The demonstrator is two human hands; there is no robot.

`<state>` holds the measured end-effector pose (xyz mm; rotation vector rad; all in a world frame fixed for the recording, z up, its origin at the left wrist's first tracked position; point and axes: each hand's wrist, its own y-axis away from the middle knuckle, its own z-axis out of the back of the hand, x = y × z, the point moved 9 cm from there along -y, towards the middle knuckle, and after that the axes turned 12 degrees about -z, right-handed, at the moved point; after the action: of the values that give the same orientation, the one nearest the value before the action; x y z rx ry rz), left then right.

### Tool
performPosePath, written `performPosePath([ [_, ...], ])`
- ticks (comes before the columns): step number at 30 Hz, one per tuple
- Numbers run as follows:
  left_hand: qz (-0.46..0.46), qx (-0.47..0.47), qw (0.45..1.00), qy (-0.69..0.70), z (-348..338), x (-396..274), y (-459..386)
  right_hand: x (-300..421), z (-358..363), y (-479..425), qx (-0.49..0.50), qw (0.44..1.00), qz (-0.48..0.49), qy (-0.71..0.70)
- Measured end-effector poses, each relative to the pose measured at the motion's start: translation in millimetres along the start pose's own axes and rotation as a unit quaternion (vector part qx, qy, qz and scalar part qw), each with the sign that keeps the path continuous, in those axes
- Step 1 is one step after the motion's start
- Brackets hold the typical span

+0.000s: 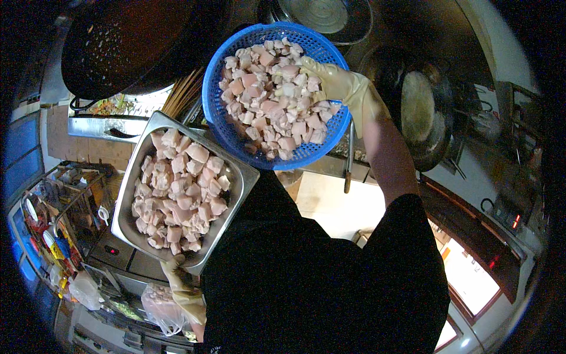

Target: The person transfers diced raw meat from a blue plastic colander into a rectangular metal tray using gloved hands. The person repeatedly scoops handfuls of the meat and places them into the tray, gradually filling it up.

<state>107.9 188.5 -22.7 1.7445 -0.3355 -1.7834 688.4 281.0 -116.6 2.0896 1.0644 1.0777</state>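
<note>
My left hand, in a cream rubber glove, grips the near rim of a rectangular stainless steel pan. Cubes of pale raw meat, some with skin, fill much of the pan. Up and to the right, a round blue plastic colander holds more diced meat. My right hand, gloved too, reaches over the colander's right rim with its fingers among the cubes. Whether those fingers are closed on any pieces is hidden. The pan's corner comes close to the colander's lower left side.
Beyond the colander sits a round metal pan. A large wok stands right of my forearm. A dark perforated vessel is at upper left, near a bundle of thin sticks. Bagged meat lies at lower left, near a utensil rack.
</note>
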Motion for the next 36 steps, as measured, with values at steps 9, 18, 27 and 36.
performPosePath([
  [9,0.000,0.000,1.000,0.000,2,2,-1,3,-33,8,0.174,0.985,-0.007,0.010],
  [18,0.056,0.044,0.997,0.019,-28,-13,11,18,-31,26,0.085,0.984,0.070,0.138],
  [27,0.047,0.002,0.999,0.014,-7,14,8,-111,17,70,-0.187,0.956,-0.035,-0.221],
  [36,0.053,-0.004,0.998,0.023,8,29,10,-171,5,-13,-0.224,0.830,-0.075,-0.505],
])
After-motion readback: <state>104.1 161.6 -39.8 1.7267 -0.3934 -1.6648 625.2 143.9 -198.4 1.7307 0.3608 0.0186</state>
